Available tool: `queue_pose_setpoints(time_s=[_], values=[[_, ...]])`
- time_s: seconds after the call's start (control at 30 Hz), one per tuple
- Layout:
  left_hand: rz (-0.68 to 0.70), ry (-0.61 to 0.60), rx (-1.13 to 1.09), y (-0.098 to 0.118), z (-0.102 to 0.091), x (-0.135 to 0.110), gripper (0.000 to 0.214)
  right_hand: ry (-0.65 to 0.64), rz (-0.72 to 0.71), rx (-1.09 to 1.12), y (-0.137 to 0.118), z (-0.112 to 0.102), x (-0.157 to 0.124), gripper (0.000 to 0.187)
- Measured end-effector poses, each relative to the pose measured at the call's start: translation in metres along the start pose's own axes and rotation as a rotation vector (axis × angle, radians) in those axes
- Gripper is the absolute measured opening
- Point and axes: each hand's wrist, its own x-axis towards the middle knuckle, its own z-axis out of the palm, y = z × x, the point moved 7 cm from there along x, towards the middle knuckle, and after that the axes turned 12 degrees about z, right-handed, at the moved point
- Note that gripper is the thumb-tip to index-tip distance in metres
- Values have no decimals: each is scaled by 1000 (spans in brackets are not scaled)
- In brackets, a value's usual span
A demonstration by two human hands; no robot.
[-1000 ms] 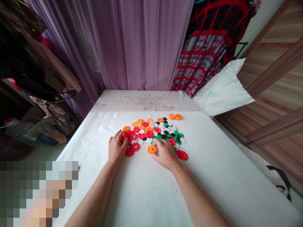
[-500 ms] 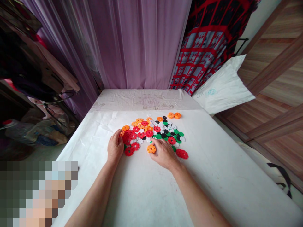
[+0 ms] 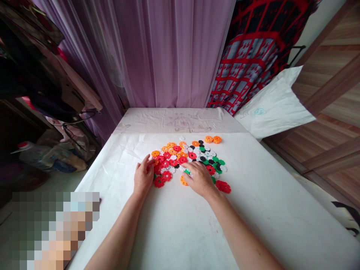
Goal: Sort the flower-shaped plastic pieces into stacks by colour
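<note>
Flower-shaped plastic discs in red, orange, white, green and black lie in a loose heap on the white tabletop. My left hand [image 3: 143, 176] is open at the heap's left edge, its fingers slightly spread beside the red discs [image 3: 159, 182]. At the front of the heap, my right hand [image 3: 199, 178] curves over the pieces with thumb and forefinger apart. A green disc [image 3: 186, 171] and some white show in that gap. Under the thumb, an orange disc [image 3: 183, 180] is partly covered. Red discs [image 3: 223, 186] lie just right of my right wrist.
Two orange stacks [image 3: 213, 139] stand behind the heap. A white bag [image 3: 277, 105] leans at the table's right far corner. Purple curtains [image 3: 174, 56] hang behind the table [image 3: 174, 228]. Clothes and a plastic bottle [image 3: 26, 152] are at the left.
The view has shifted, moving everything slightly right. My right thumb now covers part of the orange disc that showed whole before. My left fingers have lifted and spread a little.
</note>
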Motion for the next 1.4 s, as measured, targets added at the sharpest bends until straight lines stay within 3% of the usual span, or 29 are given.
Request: queue_pose_setpoints(time_s=[0.13, 0.27, 0.53, 0.9, 1.0, 1.2, 1.3, 1.4], values=[[-9, 40, -266, -4, 5, -1, 47, -35, 9, 18, -12, 10, 18, 28], [-66, 141, -385, -12, 2, 0, 44, -95, -17, 34, -35, 26, 39, 29], [-87, 158, -339, -13, 0, 1, 44, -150, 19, -202, -69, 40, 51, 43], [-82, 137, -268, -11, 3, 3, 41, -118, 71, -243, -84, 44, 54, 42], [-81, 132, -243, -10, 2, 3, 41, -55, 115, -167, -68, 26, 51, 43], [-81, 113, -209, -9, 1, 3, 41, 101, 210, 98, 16, -21, 10, 49], [-85, 124, -215, -11, 1, 3, 40, 117, 188, 111, 37, -23, -14, 51], [-96, 127, -218, -12, 1, 3, 41, 118, 134, 56, 32, -15, -27, 51]])
